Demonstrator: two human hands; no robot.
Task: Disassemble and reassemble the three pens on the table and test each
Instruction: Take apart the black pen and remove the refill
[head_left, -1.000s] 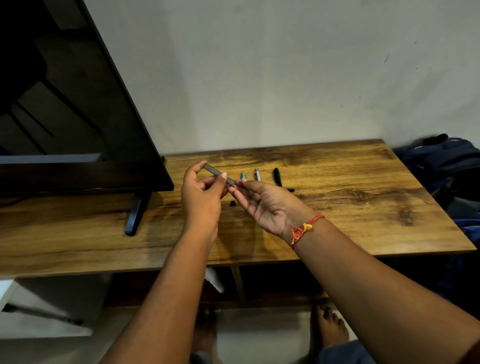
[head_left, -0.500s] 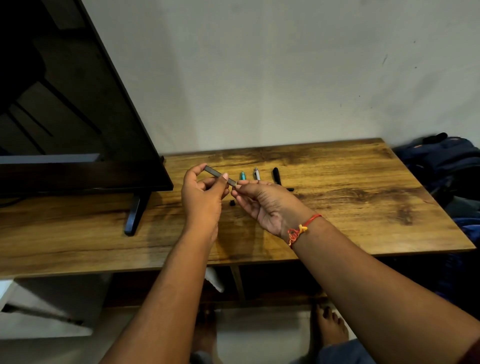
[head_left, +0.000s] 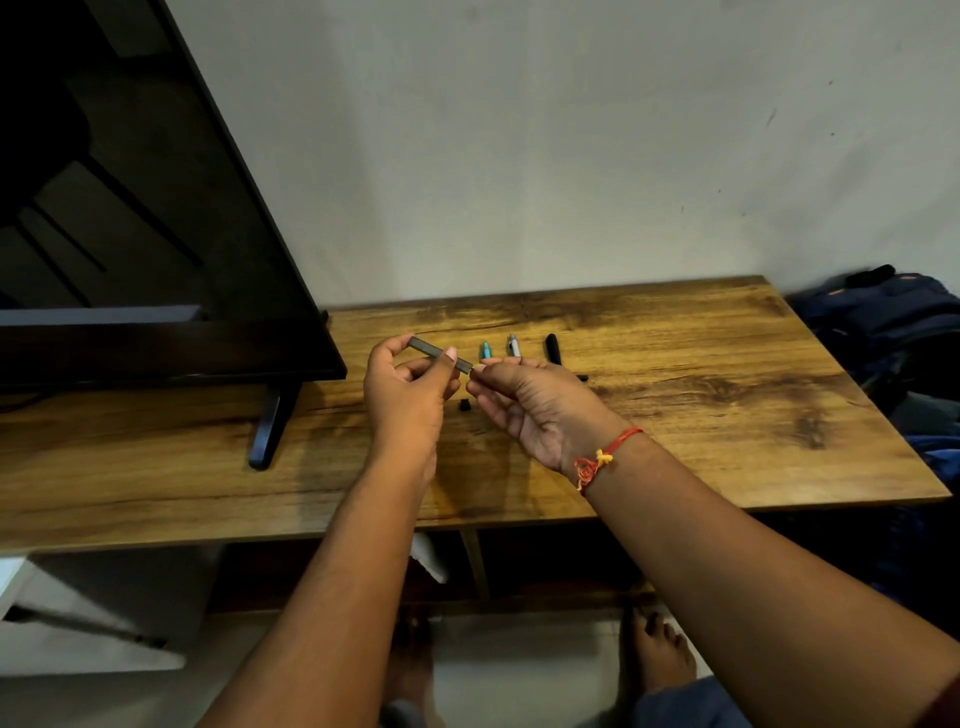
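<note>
My left hand (head_left: 410, 395) pinches a grey pen barrel (head_left: 434, 351) held slanted above the table. My right hand (head_left: 540, 410) grips the barrel's lower right end with its fingertips; what lies between those fingertips is hidden. Behind my hands, on the wooden table (head_left: 701, 395), lie a teal pen (head_left: 484, 351), a silver pen (head_left: 514, 346) and a black pen piece (head_left: 552, 348), each partly hidden by my right hand. A small black part (head_left: 464, 405) rests on the table below the barrel, and a thin black piece (head_left: 582, 378) pokes out past my right hand.
A large dark TV (head_left: 130, 249) stands on the table's left half, its black foot (head_left: 267, 431) close to my left hand. A blue backpack (head_left: 883, 322) lies off the table's right edge. My bare feet (head_left: 660, 654) show below the front edge.
My right hand's fingers have curled in from an open palm and closed on the barrel's right end. My left hand and the barrel have stayed in place.
</note>
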